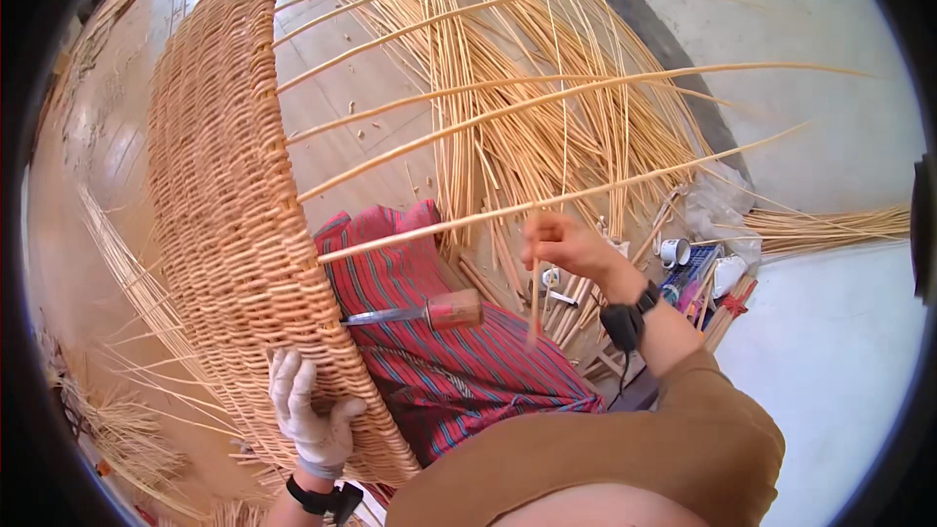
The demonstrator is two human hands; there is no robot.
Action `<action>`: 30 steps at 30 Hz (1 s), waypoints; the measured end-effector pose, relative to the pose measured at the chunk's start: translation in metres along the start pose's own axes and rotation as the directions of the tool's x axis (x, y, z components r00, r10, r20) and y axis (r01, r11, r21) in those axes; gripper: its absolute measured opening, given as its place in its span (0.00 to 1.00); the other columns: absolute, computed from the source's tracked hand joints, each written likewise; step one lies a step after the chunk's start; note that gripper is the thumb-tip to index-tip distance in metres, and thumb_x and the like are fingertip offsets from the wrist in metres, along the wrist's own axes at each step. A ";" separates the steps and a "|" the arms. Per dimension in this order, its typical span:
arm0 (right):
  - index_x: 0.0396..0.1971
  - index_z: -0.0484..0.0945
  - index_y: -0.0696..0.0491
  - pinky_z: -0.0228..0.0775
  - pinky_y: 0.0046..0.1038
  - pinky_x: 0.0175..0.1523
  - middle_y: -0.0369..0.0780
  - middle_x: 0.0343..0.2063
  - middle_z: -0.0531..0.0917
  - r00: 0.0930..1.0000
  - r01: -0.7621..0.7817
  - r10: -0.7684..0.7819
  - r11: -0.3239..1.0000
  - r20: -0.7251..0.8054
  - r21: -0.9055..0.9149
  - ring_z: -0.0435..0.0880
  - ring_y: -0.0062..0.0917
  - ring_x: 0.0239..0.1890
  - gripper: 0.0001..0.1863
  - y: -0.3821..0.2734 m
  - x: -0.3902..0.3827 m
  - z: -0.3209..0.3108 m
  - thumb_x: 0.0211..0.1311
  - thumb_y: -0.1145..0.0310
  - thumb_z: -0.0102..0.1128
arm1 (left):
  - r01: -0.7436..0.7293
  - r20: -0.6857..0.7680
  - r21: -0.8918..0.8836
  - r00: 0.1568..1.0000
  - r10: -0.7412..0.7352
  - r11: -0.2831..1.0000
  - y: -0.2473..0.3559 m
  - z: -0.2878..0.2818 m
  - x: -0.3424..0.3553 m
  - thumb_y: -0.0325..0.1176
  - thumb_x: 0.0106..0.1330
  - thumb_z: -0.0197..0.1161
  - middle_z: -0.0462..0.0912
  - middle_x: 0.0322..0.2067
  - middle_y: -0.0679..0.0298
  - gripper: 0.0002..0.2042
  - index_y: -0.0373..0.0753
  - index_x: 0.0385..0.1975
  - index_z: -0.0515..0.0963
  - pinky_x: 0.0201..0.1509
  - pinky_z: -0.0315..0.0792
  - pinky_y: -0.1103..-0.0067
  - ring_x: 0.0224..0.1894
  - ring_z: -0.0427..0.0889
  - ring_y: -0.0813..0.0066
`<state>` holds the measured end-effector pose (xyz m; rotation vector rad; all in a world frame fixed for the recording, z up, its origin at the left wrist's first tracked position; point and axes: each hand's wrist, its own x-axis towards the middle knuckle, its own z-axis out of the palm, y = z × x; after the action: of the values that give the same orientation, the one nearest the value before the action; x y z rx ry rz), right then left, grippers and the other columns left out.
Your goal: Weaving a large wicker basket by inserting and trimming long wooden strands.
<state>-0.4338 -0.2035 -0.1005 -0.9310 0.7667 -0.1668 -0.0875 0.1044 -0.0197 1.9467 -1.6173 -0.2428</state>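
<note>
A large woven wicker panel (220, 166) slants across the left side, with long willow rods (468, 122) sticking out from its right edge. My left hand (312, 415), in a white glove, lies on the lower part of the weave, thumb spread from the fingers. An awl with a wooden handle (455, 310) has its metal shaft stuck into the panel's edge just above that hand. Bare and raised to the right of the awl, my right hand (569, 252) pinches a short willow rod (534, 307) that hangs down, its lower end blurred.
Red striped cloth (410, 356) lies beneath the panel's right edge. Heaps of loose willow rods (547, 107) cover the floor beyond. At right are a white mug (673, 252), a blue basket (691, 268) and a rod bundle (830, 226) by the pale wall.
</note>
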 end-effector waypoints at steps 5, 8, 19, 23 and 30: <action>0.46 0.80 0.53 0.78 0.25 0.47 0.41 0.40 0.91 0.893 0.434 -0.449 0.879 0.037 0.196 0.89 0.25 0.45 0.11 -0.029 -0.041 0.087 0.66 0.75 0.70 | 0.027 0.024 0.011 0.999 -0.027 1.000 0.000 -0.008 0.005 0.57 0.57 0.73 0.73 0.67 0.50 0.41 0.35 0.66 0.74 0.77 0.62 0.55 0.71 0.69 0.43; 0.38 0.84 0.46 0.67 0.27 0.48 0.36 0.37 0.93 0.703 0.689 -0.691 0.602 0.169 -0.403 0.88 0.19 0.39 0.11 -0.052 -0.046 0.132 0.58 0.76 0.77 | -0.095 0.141 0.060 0.986 0.086 0.994 -0.005 -0.016 0.023 0.54 0.46 0.79 0.78 0.59 0.58 0.40 0.42 0.61 0.79 0.69 0.69 0.59 0.63 0.75 0.51; 0.38 0.83 0.48 0.68 0.26 0.42 0.37 0.37 0.92 0.570 0.749 -0.753 0.310 0.329 -0.586 0.83 0.20 0.33 0.12 -0.107 -0.032 0.190 0.57 0.76 0.78 | -0.223 0.011 0.087 0.975 0.223 0.971 -0.019 -0.015 0.040 0.67 0.52 0.73 0.76 0.60 0.57 0.44 0.42 0.63 0.76 0.77 0.61 0.53 0.65 0.73 0.51; 0.32 0.79 0.54 0.73 0.22 0.40 0.38 0.31 0.87 0.760 0.546 -0.641 0.719 -0.105 -0.431 0.83 0.20 0.33 0.09 -0.094 -0.013 0.172 0.60 0.80 0.74 | -0.113 0.126 0.062 0.986 0.104 0.992 -0.019 -0.015 0.042 0.67 0.53 0.73 0.67 0.70 0.50 0.49 0.40 0.71 0.70 0.81 0.52 0.49 0.75 0.63 0.45; 0.29 0.79 0.54 0.74 0.23 0.41 0.38 0.32 0.86 0.856 0.409 -0.506 0.788 -0.106 -0.460 0.84 0.20 0.33 0.09 -0.095 -0.037 0.141 0.61 0.82 0.71 | -0.060 0.191 0.090 0.981 0.042 0.994 -0.018 -0.017 0.045 0.70 0.51 0.72 0.64 0.73 0.50 0.49 0.43 0.70 0.72 0.83 0.46 0.49 0.78 0.57 0.45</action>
<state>-0.3499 -0.1512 0.0427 -1.5350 0.7844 -0.5633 -0.0532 0.0692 -0.0053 2.0004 -1.8291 -0.3452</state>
